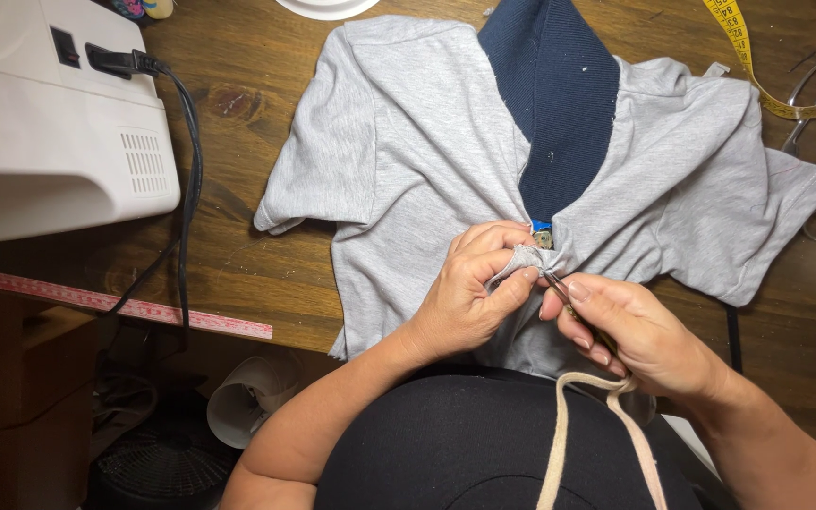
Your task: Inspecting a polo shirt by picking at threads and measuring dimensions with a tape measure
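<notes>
Grey jersey shirt sprawls across the wooden table, hem overhanging its edge. Left hand pinches bunched fabric; right hand grips a thin tool.

grey tee w/ navy collar, flat on table, front pinched

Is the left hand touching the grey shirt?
Touching. The head view shows the left hand pinching a fold of the grey shirt between thumb and fingers.

A dark wooden table is covered by a grey shirt, a white sewing machine, a yellow measuring tape and scissors.
</notes>
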